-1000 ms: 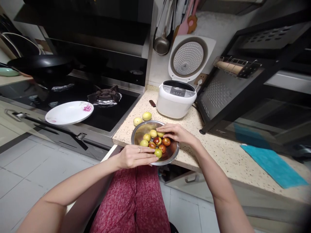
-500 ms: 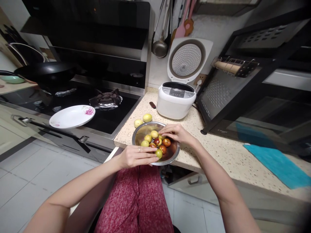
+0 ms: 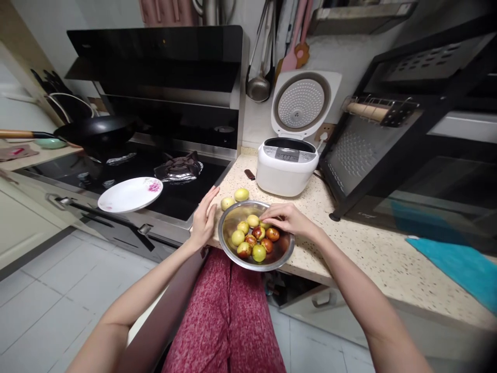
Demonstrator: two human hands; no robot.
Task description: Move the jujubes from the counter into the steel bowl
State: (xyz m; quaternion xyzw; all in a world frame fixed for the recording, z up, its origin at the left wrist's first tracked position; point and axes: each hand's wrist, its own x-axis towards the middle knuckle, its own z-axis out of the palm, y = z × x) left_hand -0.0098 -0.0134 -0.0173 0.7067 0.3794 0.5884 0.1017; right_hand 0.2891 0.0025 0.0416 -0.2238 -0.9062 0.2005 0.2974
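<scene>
A steel bowl (image 3: 285, 256) sits at the counter's front edge, with several green, yellow and red-brown jujubes (image 3: 259, 253) in it. My right hand (image 3: 285, 216) reaches over the bowl's far right rim, its fingers curled down onto a yellow-green jujube (image 3: 265, 225) partly hidden beneath them. To the left of the bowl, my left hand (image 3: 204, 218) is raised and holds nothing, its fingers stretched out and the thumb apart. Two more yellow-green jujubes, a near one (image 3: 227, 203) and a farther one (image 3: 241, 194), lie on the counter just behind the bowl, close to my left hand.
Behind the bowl stands a white rice cooker (image 3: 287, 168) with its lid up. A flowered white plate (image 3: 130, 196) rests at the front of the stove (image 3: 217, 176), and a black wok (image 3: 99, 129) is farther left. A blue cloth (image 3: 454, 264) lies at right.
My left hand has lifted off the jujubes in the bowl and moved left and up, past the rim. My right hand stays at the bowl's far right side. The view has shifted slightly.
</scene>
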